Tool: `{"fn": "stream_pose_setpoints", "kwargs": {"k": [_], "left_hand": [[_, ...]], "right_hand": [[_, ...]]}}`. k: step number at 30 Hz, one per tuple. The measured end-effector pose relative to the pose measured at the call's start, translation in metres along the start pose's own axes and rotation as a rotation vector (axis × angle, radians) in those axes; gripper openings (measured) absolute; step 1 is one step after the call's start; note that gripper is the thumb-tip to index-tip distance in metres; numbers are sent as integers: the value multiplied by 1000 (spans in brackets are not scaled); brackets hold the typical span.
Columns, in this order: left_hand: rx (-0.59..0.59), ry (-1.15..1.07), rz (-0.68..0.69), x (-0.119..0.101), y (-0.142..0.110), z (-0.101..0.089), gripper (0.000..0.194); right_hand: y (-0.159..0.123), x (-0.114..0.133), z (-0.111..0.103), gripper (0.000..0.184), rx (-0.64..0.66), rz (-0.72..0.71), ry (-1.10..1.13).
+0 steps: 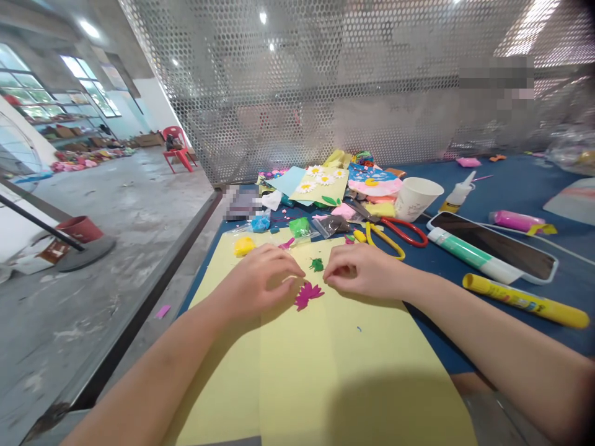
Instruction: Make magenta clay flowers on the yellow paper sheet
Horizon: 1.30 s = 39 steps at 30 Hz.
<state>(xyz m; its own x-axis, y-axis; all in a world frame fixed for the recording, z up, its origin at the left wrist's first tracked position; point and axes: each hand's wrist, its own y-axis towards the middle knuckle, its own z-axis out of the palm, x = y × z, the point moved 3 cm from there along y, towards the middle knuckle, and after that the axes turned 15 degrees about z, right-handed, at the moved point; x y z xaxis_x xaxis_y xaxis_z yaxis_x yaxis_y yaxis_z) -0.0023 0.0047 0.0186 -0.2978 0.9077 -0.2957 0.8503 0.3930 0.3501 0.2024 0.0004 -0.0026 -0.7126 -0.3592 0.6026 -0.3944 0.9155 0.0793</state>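
A flat magenta petal shape [308, 296] lies on a pale yellow sheet [297, 371], and a small dark green piece [317, 265] rests just above it. My left hand [263, 279] is left of both, its fingers stretched out and the thumb apart from them, with the fingertips close to the magenta petals. To the right, my right hand [362, 271] is curled, thumb and forefinger pressed together beside the green piece. Whatever those fingertips may hold is too small to make out. Beyond the left hand sits a lump of yellow clay [244, 246].
Behind are bags of blue clay [260, 222] and green clay [300, 227], a daisy card [320, 184], and a paper cup [418, 198]. Red-handled scissors [406, 230], a phone [497, 244], a glue bottle [458, 195] and a yellow tube [525, 300] lie right. Perforated metal [279, 93] rises behind.
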Motion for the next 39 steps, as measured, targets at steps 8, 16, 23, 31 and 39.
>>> {"fn": "stream_pose_setpoints", "kwargs": {"k": [8, 16, 23, 31, 39], "left_hand": [[61, -53, 66, -9, 2, 8, 24], [8, -53, 49, -1, 0, 3, 23], [104, -66, 70, -4, 0, 12, 20], [87, -83, 70, -3, 1, 11, 18], [77, -88, 56, -5, 2, 10, 16]], "right_hand": [[-2, 3, 11, 16, 49, -2, -91], [-3, 8, 13, 14, 44, -12, -95], [-3, 10, 15, 16, 32, -11, -104], [-2, 9, 17, 15, 29, -10, -88], [-3, 13, 18, 17, 9, 4, -98]]}}
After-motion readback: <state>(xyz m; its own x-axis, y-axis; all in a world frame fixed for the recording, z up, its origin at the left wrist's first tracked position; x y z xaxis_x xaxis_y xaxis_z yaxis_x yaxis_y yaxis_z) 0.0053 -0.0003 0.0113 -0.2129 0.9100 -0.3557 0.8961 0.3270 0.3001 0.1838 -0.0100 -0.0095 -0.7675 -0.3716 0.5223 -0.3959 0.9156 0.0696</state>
